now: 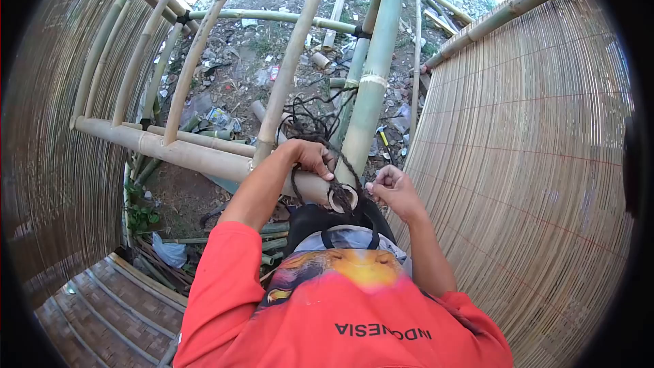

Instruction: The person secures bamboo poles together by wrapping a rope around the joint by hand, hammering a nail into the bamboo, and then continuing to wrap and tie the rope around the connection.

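Note:
My left hand (315, 158) rests at the joint of two bamboo poles, its thumb and fingers pinched on dark fibre rope (340, 192) beside the open pole end. Just right of the joint is my right hand (390, 187), its fingers curled together near the rope; what it grips is too small to make out. A horizontal bamboo pole (197, 157) runs left from the joint. The thick greenish pole (371, 88) extends forward from it. Loose dark rope (310, 123) lies tangled behind my left hand.
A slatted bamboo screen (518, 163) stands on the right, another (61, 109) on the left. A hammer (383, 138) with a yellow handle is beyond the joint. Litter and cut bamboo cover the ground. A woven slatted platform (102, 313) is at lower left.

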The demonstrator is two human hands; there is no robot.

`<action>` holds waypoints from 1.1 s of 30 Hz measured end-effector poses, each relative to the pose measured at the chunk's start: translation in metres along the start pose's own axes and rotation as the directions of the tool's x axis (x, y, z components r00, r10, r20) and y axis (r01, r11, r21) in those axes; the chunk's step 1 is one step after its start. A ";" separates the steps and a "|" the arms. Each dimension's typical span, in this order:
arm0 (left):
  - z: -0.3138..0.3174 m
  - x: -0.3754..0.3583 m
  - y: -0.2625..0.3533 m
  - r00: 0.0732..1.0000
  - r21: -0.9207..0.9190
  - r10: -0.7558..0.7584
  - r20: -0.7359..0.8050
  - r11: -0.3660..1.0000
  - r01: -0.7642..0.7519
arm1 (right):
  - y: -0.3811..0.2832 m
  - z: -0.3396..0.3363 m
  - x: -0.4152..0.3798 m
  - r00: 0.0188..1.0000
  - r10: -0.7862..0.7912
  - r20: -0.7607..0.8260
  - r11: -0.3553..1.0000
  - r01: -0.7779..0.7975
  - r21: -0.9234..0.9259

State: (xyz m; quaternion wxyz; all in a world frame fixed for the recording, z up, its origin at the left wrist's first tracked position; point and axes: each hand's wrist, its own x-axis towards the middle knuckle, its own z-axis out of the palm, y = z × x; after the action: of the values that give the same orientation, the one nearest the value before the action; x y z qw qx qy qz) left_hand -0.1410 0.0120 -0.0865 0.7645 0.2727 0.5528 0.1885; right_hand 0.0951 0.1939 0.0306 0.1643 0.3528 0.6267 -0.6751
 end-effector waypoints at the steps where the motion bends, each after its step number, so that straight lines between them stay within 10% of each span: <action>1: 0.000 -0.002 0.001 1.000 -0.013 -0.004 0.006 1.000 0.004 | -0.025 0.003 -0.004 1.000 0.013 0.007 1.000 -0.013 0.000; 4: -0.004 0.003 0.004 0.997 -0.017 -0.045 0.056 0.999 0.046 | -0.045 0.014 0.000 0.997 -0.069 -0.031 0.977 0.061 -0.203; 7: -0.004 0.004 0.001 0.999 0.011 -0.027 0.044 1.000 0.027 | -0.002 0.021 0.015 0.958 -0.279 -0.063 0.663 0.145 -0.734; 17: -0.003 -0.001 0.008 0.999 0.061 -0.018 0.038 0.998 0.016 | 0.001 0.020 -0.014 0.985 -0.175 0.008 0.793 0.146 -0.592; 26: 0.002 0.002 -0.002 0.999 0.026 -0.003 -0.035 1.000 0.003 | -0.039 0.033 -0.024 0.897 -0.051 0.438 0.998 0.033 0.051; 29: 0.001 0.011 -0.007 0.999 0.009 -0.037 0.000 0.999 0.037 | -0.025 0.037 -0.020 0.866 0.008 0.499 0.966 0.123 -0.229; 31: -0.003 0.012 -0.006 0.999 0.065 -0.037 -0.036 0.997 0.040 | -0.012 0.032 -0.029 0.935 0.056 0.350 0.320 0.316 -0.893; 33: 0.000 0.011 -0.007 0.998 0.078 0.009 -0.065 0.997 -0.003 | -0.016 0.024 -0.030 0.868 0.170 0.467 0.573 0.299 -0.763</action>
State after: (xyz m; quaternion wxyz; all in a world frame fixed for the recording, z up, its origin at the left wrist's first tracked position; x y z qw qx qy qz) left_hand -0.1379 0.0130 -0.0990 0.7342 0.2977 0.5836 0.1778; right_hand 0.0992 0.1663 0.0618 0.4358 0.0286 0.8150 -0.3809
